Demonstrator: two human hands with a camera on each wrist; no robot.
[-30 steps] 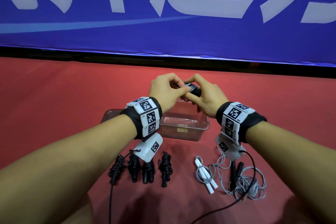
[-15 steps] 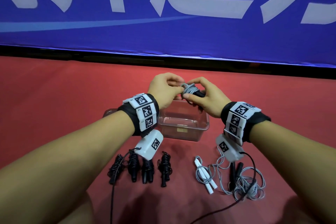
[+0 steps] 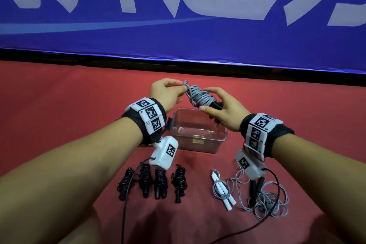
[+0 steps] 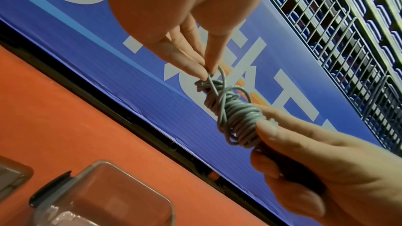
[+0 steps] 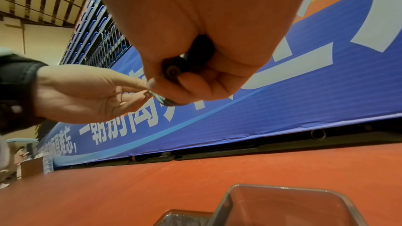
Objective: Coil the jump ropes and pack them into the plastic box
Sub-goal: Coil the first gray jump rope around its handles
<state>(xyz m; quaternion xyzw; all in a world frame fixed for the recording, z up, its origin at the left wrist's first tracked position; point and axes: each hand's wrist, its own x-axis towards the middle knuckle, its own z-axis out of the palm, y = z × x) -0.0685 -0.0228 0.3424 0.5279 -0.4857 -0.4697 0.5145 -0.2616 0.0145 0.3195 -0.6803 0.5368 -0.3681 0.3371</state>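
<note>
A grey jump rope [image 3: 200, 97] is wound in a tight bundle around its black handles [image 3: 214, 105] and hangs above the clear plastic box [image 3: 198, 140]. My right hand [image 3: 219, 111] grips the black handles [image 5: 174, 70] at the bundle's lower end. My left hand [image 3: 168, 93] pinches a loop of the grey cord [image 4: 212, 78] at the bundle's top between thumb and fingertips. The box [image 4: 104, 200] stands empty on the red mat, just below both hands.
Near me on the red mat lie several coiled black ropes [image 3: 152, 180] in a row, a grey rope with white handles [image 3: 221, 190] and a loose grey rope with black handles [image 3: 265, 198]. A box lid [image 3: 142, 144] lies left of the box. A blue banner [image 3: 178, 16] stands behind.
The hands have drawn apart and the bundle now shows fully wound. The left hand has pulled a cord loop up and to the left; the right hand has shifted right along the handles.
</note>
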